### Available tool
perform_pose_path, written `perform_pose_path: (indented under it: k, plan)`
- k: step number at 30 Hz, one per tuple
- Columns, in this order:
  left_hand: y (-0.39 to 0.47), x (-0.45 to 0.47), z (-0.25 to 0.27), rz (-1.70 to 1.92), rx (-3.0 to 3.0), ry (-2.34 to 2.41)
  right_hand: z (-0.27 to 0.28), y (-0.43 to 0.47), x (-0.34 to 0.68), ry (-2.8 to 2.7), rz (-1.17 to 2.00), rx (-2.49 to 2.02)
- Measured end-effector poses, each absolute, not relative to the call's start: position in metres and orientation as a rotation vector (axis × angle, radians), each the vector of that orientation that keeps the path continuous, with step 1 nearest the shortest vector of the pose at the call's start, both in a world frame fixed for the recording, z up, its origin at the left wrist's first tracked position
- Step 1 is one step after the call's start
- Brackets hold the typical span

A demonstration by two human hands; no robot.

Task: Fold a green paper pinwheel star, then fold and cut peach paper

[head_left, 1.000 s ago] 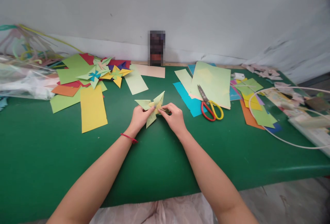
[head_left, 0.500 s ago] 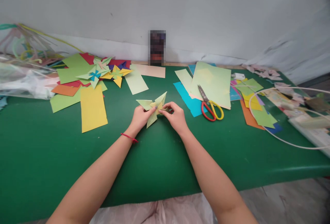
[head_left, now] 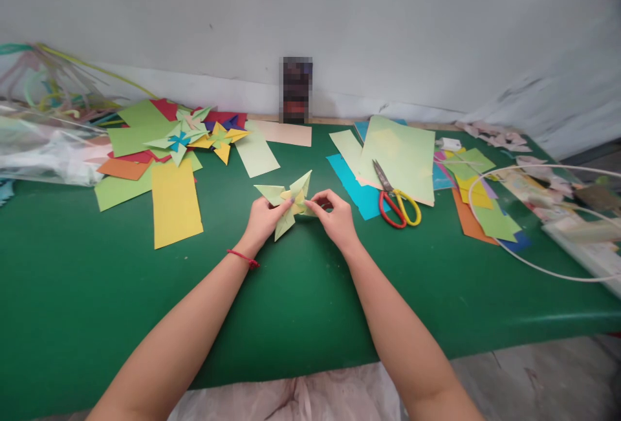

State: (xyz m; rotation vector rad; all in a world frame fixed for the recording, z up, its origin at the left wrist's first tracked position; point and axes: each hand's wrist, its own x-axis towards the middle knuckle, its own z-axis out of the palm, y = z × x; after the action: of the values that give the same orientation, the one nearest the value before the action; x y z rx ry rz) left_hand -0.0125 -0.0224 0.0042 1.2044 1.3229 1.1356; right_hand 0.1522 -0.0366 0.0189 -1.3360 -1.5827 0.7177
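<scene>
Between my hands is a folded paper pinwheel (head_left: 287, 217), pale green with a yellow middle and pointed blades. My left hand (head_left: 264, 219) grips its left side, thumb laid over the folds near the centre. On the other side, my right hand (head_left: 334, 215) pinches the right blade between thumb and fingertips, covering part of it. The pinwheel is held just over the green tabletop (head_left: 301, 304); whether it touches the surface I cannot tell.
Finished paper pinwheels (head_left: 220, 140) lie on coloured sheets at the back left, near a yellow sheet (head_left: 177, 204). Scissors (head_left: 395, 198) rest on pale green paper (head_left: 400, 156) to the right. A white hoop (head_left: 485, 230) and paper scraps (head_left: 478, 191) occupy the far right.
My right hand has shifted slightly to the right along the right blade, uncovering more of the yellow middle. The left hand keeps its grip almost unmoved.
</scene>
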Motion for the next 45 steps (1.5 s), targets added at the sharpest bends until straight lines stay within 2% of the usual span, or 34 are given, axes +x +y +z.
perform_pose_path:
  k: [28, 45]
  plan:
    - [-0.0232, -0.0098, 0.006, 1.18, 1.174, 1.32, 0.0145, -0.0374, 0.148, -1.725, 0.631, -1.286]
    - [-0.0211, -0.0102, 0.004, 1.222, 1.033, 1.248, 0.0138, -0.0361, 0.1494, -1.496, 0.976, -1.335]
